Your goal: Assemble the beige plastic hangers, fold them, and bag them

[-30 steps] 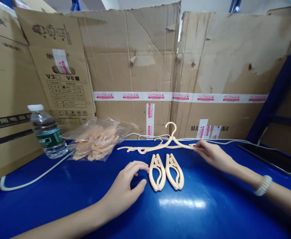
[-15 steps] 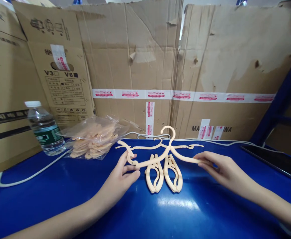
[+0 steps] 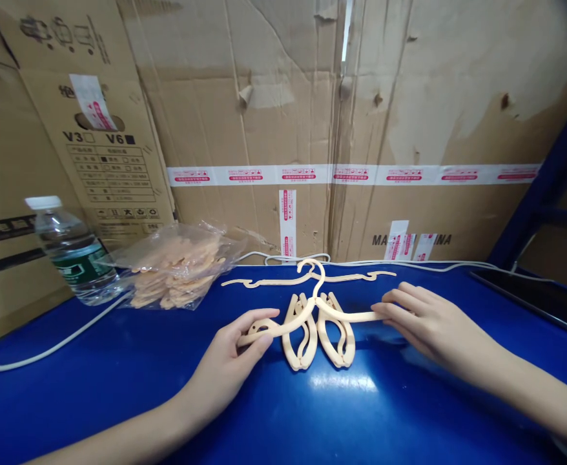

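A cream plastic folding hanger is held up between both hands, its hook pointing upward. My left hand is closed on its left arm, whose end piece is folded back beside the fingers. My right hand pinches the right arm; the fingers hide that arm's tip. Just behind and below are two folded hangers, a left one and a right one, lying side by side. Farther back, an unfolded hanger of the same colour lies on the blue table.
At left, a clear plastic bag of hanger pieces lies near a water bottle. A white cable runs along the back by the cardboard. A dark flat device lies at right, beside a blue post.
The left end piece of the held hanger has swung from sticking outward to folded back along the arm. The hook has come lower and slightly left. The camera view has shifted a little.
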### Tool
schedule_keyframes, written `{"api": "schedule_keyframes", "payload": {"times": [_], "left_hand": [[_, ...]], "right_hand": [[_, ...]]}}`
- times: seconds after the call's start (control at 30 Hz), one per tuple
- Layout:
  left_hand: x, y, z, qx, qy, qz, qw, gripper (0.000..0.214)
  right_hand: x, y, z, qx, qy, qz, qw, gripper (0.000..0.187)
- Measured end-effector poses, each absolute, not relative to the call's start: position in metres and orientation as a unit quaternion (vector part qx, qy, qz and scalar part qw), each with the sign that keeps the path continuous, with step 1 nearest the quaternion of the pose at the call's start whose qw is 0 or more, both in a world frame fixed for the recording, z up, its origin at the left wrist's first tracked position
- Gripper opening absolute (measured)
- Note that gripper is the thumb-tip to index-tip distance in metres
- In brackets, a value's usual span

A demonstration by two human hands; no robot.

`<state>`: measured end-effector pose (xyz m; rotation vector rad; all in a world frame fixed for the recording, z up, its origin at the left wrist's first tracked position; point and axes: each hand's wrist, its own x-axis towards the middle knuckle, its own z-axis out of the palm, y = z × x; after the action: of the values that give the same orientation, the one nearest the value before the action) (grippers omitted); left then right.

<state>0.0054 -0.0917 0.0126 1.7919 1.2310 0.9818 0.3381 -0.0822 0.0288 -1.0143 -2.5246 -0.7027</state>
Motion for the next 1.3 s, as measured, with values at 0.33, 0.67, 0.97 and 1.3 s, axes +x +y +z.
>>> {"api": "schedule_keyframes", "payload": {"times": [0.33, 0.67, 0.97, 1.3], "left_hand": [[0.006, -0.095, 0.017, 0.705, 0.48, 0.382, 0.356, 0.035], [0.009, -0.095, 0.017, 0.668, 0.476, 0.418, 0.391, 0.037], [0.012, -0.101, 0.019, 0.587, 0.457, 0.519, 0.422, 0.044], [0.023, -0.105, 0.015, 0.625, 0.401, 0.452, 0.495, 0.045]], "right_hand": [[0.338, -0.088, 0.027, -0.343, -0.842, -0.392, 0.143, 0.034], [0.329, -0.085, 0.024, -0.436, -0.814, 0.042, 0.381, 0.038], [0.324, -0.084, 0.03, -0.451, -0.726, 0.308, 0.419, 0.038], [0.283, -0.101, 0.012, -0.376, -0.573, 0.512, 0.517, 0.042]]}}
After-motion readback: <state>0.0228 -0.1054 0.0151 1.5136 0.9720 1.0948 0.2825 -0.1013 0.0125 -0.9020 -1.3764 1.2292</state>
